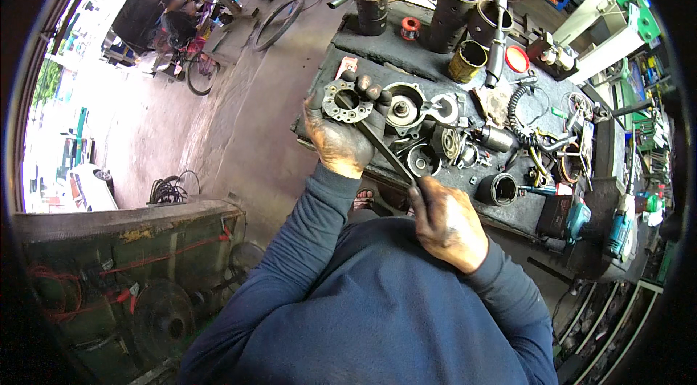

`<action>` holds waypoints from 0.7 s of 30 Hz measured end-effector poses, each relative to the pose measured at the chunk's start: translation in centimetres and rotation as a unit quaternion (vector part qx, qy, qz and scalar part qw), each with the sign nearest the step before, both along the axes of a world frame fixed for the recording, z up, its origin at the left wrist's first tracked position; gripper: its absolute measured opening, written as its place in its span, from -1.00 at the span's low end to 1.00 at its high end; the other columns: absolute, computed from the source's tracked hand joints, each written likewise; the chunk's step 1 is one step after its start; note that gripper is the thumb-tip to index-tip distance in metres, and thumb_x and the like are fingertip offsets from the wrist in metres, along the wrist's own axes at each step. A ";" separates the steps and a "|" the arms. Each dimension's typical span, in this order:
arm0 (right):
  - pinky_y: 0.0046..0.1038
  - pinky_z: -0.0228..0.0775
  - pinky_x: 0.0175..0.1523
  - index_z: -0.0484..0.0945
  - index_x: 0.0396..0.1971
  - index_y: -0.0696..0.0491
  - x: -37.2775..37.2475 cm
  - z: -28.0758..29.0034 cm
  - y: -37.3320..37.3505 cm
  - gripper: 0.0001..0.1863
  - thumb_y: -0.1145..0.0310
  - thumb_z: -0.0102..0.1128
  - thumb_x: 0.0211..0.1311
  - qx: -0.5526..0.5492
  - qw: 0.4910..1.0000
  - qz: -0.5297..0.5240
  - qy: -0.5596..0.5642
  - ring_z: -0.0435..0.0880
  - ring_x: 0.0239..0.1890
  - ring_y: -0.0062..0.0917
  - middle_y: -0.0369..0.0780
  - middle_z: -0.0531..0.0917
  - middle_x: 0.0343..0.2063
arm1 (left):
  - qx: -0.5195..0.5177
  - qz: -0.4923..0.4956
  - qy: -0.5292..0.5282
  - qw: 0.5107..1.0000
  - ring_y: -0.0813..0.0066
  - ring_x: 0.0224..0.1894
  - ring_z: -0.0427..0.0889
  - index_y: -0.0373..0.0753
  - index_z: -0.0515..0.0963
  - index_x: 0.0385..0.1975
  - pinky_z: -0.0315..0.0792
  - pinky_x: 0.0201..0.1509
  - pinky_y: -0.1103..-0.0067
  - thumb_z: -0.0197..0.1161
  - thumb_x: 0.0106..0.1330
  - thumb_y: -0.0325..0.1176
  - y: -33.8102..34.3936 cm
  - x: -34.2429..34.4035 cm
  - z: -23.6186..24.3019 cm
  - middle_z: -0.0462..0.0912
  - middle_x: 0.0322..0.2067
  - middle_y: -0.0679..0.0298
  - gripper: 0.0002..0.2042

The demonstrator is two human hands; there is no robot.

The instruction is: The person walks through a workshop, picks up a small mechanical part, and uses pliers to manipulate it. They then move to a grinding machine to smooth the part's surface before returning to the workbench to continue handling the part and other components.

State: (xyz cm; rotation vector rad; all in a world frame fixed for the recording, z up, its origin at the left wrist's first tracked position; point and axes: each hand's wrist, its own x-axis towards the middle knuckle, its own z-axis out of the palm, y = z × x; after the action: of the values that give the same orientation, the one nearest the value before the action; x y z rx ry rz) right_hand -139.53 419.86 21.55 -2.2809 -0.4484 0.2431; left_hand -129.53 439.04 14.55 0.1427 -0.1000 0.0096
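My left hand (334, 134), greasy, grips a round metal plate (334, 105) with a central hole and a ring of small holes. My right hand (446, 221) holds a long, thin dark metal tool (392, 156), which runs up to the plate's lower right edge. Just right of my left hand, on the dark workbench (367, 47), lie an open metal housing (403, 112), a cup-shaped part (422, 160), several machined parts (450, 144) and a black cylindrical ring (497, 189).
Metal tubes (451, 22), a yellow can (467, 64), red lids (517, 59) and teal power tools (621, 229) are on the bench. A green metal body (145, 261) is at lower left. A person (176, 29) sits by a bicycle at upper left.
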 end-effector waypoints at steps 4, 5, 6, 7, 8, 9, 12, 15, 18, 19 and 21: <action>0.00 0.39 -0.33 0.45 -0.38 0.19 -0.3 1.5 1.1 -0.79 0.36 0.08 0.41 -0.022 0.999 0.014 -0.036 0.61 -0.43 0.11 0.12 0.57 -0.57 | -0.015 0.011 -0.020 1.000 0.23 -0.13 0.56 -0.35 0.53 -0.06 0.42 0.19 0.30 0.17 0.31 0.03 0.5 -0.1 0.6 0.57 -0.24 0.08 -0.50; 0.01 0.39 -0.32 0.45 -0.38 0.20 -0.6 2.2 1.3 -0.80 0.38 0.08 0.40 -0.041 0.999 0.006 -0.007 0.61 -0.43 0.11 0.12 0.56 -0.58 | -0.008 0.019 -0.017 1.000 0.23 -0.14 0.56 -0.35 0.53 -0.07 0.42 0.19 0.30 0.17 0.31 0.03 0.6 -0.3 0.8 0.57 -0.24 0.08 -0.50; 0.01 0.39 -0.32 0.45 -0.38 0.20 -0.6 2.2 1.3 -0.80 0.38 0.07 0.41 -0.032 0.999 0.008 -0.010 0.61 -0.43 0.11 0.13 0.57 -0.57 | -0.004 0.028 -0.016 0.999 0.23 -0.14 0.56 -0.35 0.53 -0.07 0.42 0.19 0.30 0.18 0.31 0.03 0.5 -0.5 0.9 0.57 -0.24 0.08 -0.51; 0.02 0.39 -0.32 0.45 -0.38 0.20 -0.6 1.9 1.3 -0.80 0.39 0.07 0.41 -0.023 1.000 0.011 -0.013 0.61 -0.42 0.11 0.13 0.57 -0.56 | -0.001 0.041 -0.007 0.999 0.22 -0.14 0.56 -0.31 0.52 -0.06 0.44 0.15 0.29 0.16 0.31 0.04 0.5 -0.5 0.7 0.57 -0.24 0.10 -0.51; 0.02 0.39 -0.32 0.45 -0.38 0.21 -0.6 1.7 1.4 -0.81 0.39 0.07 0.41 -0.014 1.000 0.014 -0.016 0.61 -0.41 0.11 0.13 0.57 -0.56 | 0.025 0.046 -0.009 0.999 0.22 -0.14 0.56 -0.30 0.51 -0.05 0.45 0.14 0.28 0.15 0.31 0.06 0.4 -0.8 0.9 0.57 -0.24 0.11 -0.51; 0.02 0.39 -0.31 0.45 -0.38 0.20 -0.5 1.6 1.5 -0.80 0.38 0.07 0.41 -0.017 1.000 0.011 -0.015 0.61 -0.40 0.12 0.14 0.57 -0.55 | 0.050 0.049 -0.012 0.998 0.22 -0.14 0.56 -0.29 0.51 -0.05 0.46 0.13 0.27 0.14 0.31 0.07 0.1 -1.1 1.1 0.57 -0.24 0.11 -0.51; -0.02 0.41 -0.32 0.45 -0.35 0.19 0.7 0.8 2.1 -0.81 0.37 0.07 0.41 -0.021 0.999 0.017 -0.020 0.62 -0.38 0.10 0.14 0.59 -0.50 | 0.063 0.031 -0.014 0.997 0.23 -0.15 0.56 -0.23 0.49 -0.04 0.48 0.09 0.26 0.16 0.30 0.11 -0.8 -1.4 0.8 0.55 -0.21 0.15 -0.50; -0.04 0.43 -0.35 0.45 -0.30 0.20 2.9 -1.1 3.2 -0.77 0.31 0.02 0.45 0.010 0.999 -0.007 0.031 0.62 -0.38 0.08 0.16 0.59 -0.48 | 0.120 -0.031 0.015 0.992 0.24 -0.17 0.53 -0.21 0.49 -0.04 0.49 0.09 0.25 0.28 0.28 0.04 -1.8 -1.5 -0.2 0.51 -0.19 0.17 -0.55; -0.01 0.42 -0.29 0.44 -0.30 0.22 1.5 -0.6 2.5 -0.72 0.28 -0.01 0.48 0.027 0.995 -0.024 0.096 0.59 -0.37 0.15 0.17 0.56 -0.52 | 0.128 -0.006 -0.001 0.992 0.38 -0.24 0.52 -0.15 0.52 -0.09 0.51 0.04 0.28 0.19 0.35 0.06 -0.9 -0.6 -1.1 0.52 -0.23 0.23 -0.61; 0.00 0.41 -0.27 0.45 -0.26 0.22 0.6 -1.2 2.1 -0.75 0.30 0.01 0.47 0.081 0.996 -0.009 0.044 0.58 -0.38 0.16 0.16 0.55 -0.50 | 0.142 0.011 0.033 0.989 0.42 -0.28 0.52 -0.13 0.51 -0.12 0.51 0.01 0.31 0.13 0.39 0.08 -0.2 -0.4 -0.6 0.53 -0.27 0.27 -0.62; -0.10 0.37 -0.30 0.51 -0.31 0.25 1.9 -3.4 3.0 -0.70 0.28 0.02 0.49 0.078 0.995 -0.005 -0.061 0.60 -0.40 0.09 0.16 0.54 -0.53 | 0.174 -0.012 0.055 0.983 0.43 -0.29 0.52 -0.15 0.50 -0.13 0.50 -0.01 0.36 0.07 0.43 0.09 -1.2 -0.7 -0.5 0.52 -0.29 0.30 -0.60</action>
State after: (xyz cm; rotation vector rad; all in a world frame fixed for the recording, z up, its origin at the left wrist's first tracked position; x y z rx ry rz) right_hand -137.59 422.82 18.17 -2.1512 -0.5010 0.0623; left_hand -130.26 437.83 14.08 0.4900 0.0085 -0.0407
